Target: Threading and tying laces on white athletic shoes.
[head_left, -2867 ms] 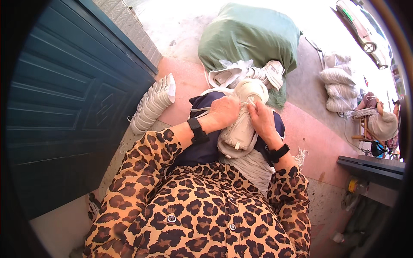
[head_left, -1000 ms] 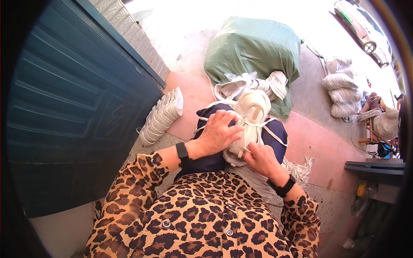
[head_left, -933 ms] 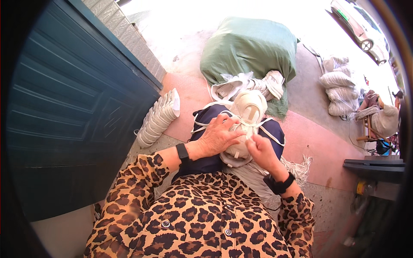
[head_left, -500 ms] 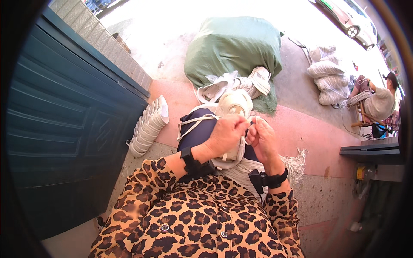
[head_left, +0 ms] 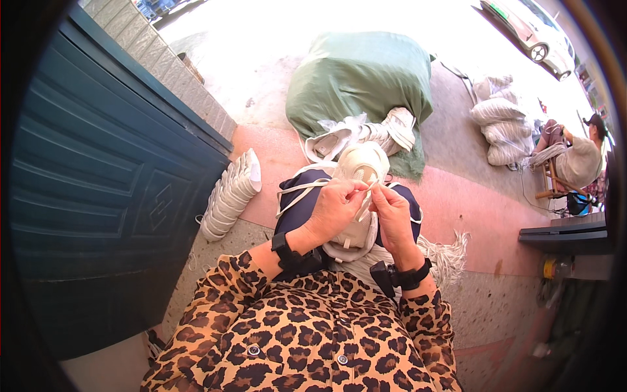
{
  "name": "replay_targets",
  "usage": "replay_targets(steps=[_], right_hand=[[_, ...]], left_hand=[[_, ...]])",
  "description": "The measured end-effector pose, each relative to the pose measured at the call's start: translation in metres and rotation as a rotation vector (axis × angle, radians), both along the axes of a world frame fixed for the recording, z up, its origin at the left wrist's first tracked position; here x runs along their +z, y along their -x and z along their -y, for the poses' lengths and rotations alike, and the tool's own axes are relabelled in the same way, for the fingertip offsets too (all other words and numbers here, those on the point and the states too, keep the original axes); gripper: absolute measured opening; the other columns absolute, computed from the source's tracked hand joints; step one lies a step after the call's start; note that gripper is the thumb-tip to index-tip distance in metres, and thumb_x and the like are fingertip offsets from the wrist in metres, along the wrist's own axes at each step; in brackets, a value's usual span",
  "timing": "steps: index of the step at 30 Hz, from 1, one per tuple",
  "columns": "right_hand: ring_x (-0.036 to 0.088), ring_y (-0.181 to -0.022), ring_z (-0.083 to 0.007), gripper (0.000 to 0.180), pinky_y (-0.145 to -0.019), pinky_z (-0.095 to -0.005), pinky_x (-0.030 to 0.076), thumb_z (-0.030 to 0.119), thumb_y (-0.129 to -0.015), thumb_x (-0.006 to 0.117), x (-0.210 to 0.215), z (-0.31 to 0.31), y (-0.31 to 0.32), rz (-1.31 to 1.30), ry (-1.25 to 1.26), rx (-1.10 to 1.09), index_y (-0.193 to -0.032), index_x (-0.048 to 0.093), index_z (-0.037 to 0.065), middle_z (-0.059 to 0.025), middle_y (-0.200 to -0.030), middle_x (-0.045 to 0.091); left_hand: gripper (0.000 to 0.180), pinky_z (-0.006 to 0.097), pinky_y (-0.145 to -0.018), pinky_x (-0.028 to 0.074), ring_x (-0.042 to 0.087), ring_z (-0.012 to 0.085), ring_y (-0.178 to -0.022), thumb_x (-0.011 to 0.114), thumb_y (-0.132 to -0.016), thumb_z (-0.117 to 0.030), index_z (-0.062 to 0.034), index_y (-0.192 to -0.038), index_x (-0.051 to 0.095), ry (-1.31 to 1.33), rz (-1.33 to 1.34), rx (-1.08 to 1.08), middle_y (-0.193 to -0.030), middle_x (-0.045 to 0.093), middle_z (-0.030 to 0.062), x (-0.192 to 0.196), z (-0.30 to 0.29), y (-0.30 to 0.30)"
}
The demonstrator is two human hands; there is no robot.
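An off-white sneaker [head_left: 361, 159] rests on my lap, its toe pointing away from me. Over its tongue, my left hand [head_left: 334, 210] is closed in a pinch on a pale shoelace [head_left: 362, 210]. My right hand [head_left: 394, 215] pinches the same lace, its thumb and fingertips almost touching those of the left. A short length of lace hangs between them. The shoe's eyelets are partly hidden by my fingers. Beside my right forearm lies a bundle of loose pale laces [head_left: 449, 256].
A large green sack [head_left: 359, 72] stands ahead, with several pale shoes [head_left: 385, 132] against it. Left are a row of nested shoes [head_left: 230, 196] and a dark blue door [head_left: 111, 196]. Far right, a person [head_left: 578, 157] sits near striped sacks [head_left: 503, 124].
My fingertips have come together over the shoe, and a dangling piece of lace now shows between my hands. My right fingers, curled before, are straighter. The whole view has shifted slightly.
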State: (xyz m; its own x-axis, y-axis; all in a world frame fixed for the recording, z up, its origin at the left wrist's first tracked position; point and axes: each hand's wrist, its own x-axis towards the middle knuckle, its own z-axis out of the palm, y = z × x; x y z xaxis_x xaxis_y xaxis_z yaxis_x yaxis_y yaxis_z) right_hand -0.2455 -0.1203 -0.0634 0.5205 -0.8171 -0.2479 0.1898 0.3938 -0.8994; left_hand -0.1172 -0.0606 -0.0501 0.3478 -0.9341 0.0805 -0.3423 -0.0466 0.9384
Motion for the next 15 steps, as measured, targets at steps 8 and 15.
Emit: replay_targets(steps=[8, 15], right_hand=[[0.041, -0.067, -0.0041, 0.028, -0.061, -0.0187, 0.035, 0.021, -0.088, 0.059, 0.007, -0.006, -0.009, -0.048, 0.03, -0.01, -0.107, 0.063, 0.0, 0.0042, -0.077, 0.055], [0.055, -0.076, -0.0076, 0.024, -0.071, -0.021, 0.043, 0.022, -0.09, 0.056, 0.01, 0.001, -0.008, 0.053, 0.074, -0.004, -0.097, 0.061, 0.0, -0.001, -0.08, 0.062]], left_hand=[[0.021, 0.018, -0.057, 0.041, 0.051, 0.0034, -0.062, 0.06, -0.084, -0.011, 0.0031, -0.099, 0.063, -0.158, -0.341, -0.04, -0.074, 0.063, 0.0035, 0.001, -0.002, -0.005], [0.023, 0.032, -0.073, 0.045, 0.059, 0.0237, -0.084, 0.059, -0.081, -0.016, -0.0032, -0.099, 0.063, 0.065, 0.553, -0.188, -0.093, 0.062, 0.0155, -0.018, 0.017, -0.045]])
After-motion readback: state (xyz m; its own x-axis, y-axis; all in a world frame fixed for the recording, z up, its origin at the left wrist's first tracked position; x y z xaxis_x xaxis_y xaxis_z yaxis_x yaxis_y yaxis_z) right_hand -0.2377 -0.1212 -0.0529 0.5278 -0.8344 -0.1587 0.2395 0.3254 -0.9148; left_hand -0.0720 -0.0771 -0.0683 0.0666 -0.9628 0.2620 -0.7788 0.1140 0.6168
